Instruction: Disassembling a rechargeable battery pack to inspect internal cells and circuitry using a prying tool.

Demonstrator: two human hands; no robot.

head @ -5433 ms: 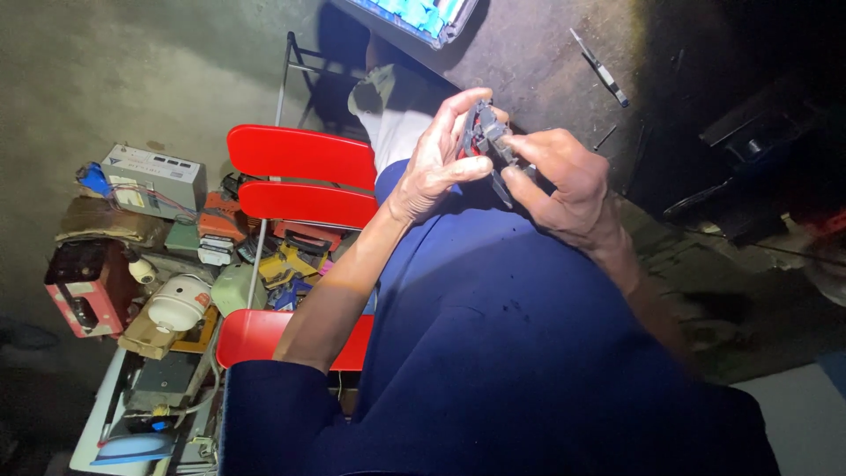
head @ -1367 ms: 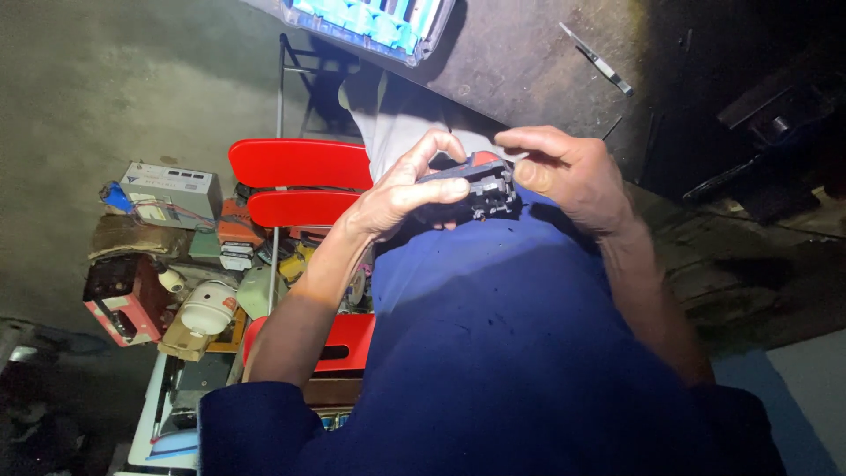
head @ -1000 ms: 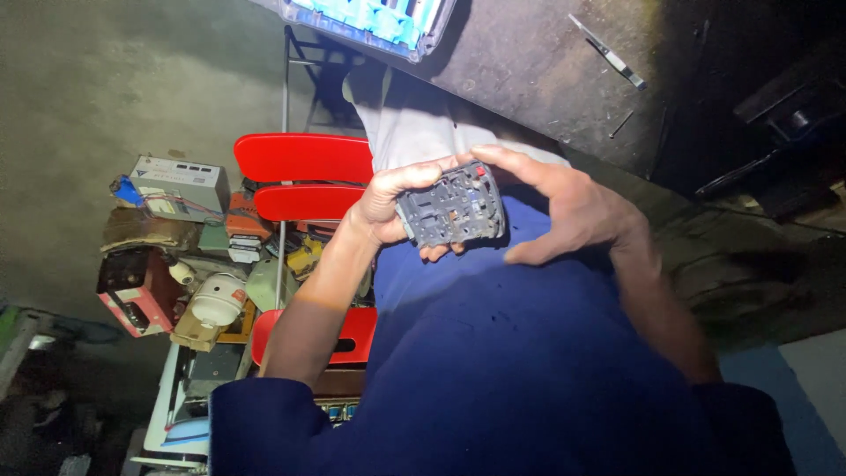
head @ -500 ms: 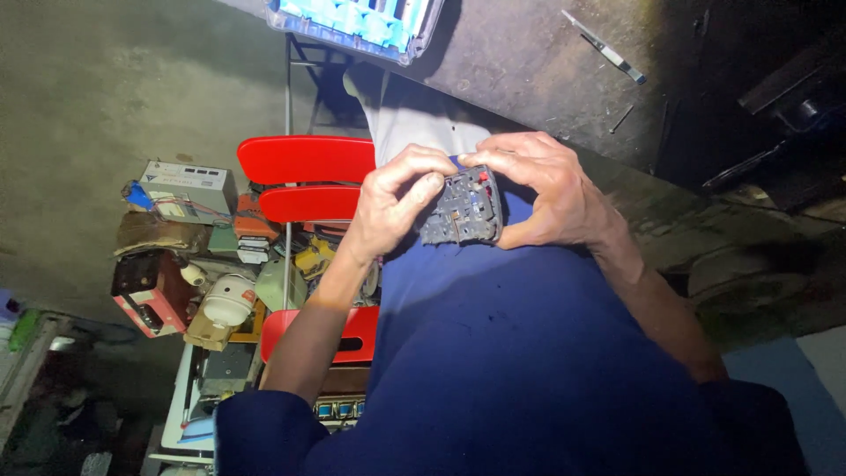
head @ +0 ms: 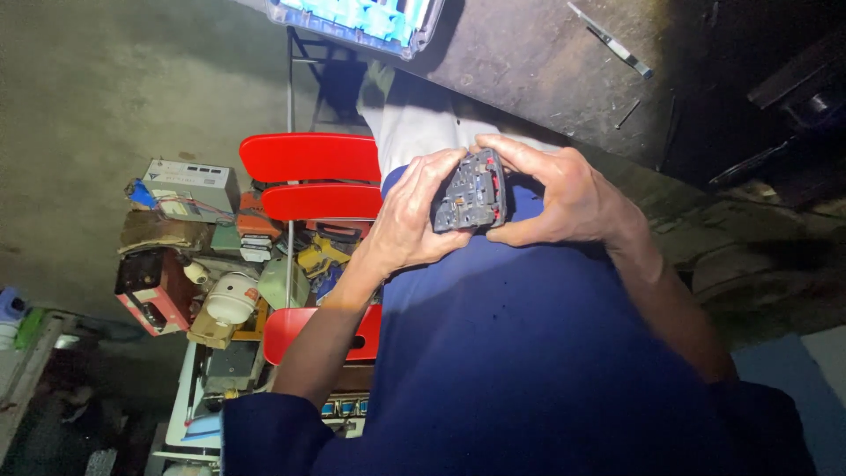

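Head view: dark switch module [head: 469,191] between both hands, long axis 12-to-6; left hand [head: 414,220] at 9, right hand [head: 557,194] at 3, fingers clamped on edges.

Grey rectangular box [head: 191,177] with a pale label sits far to my left on the cluttered pile. Clear tray with blue-white packs [head: 357,19] at top edge. White labelled panel [head: 345,410] low left.

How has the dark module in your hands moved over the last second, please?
Yes: the dark module is now tipped up more edge-on above the blue lap, between the left hand and right hand.
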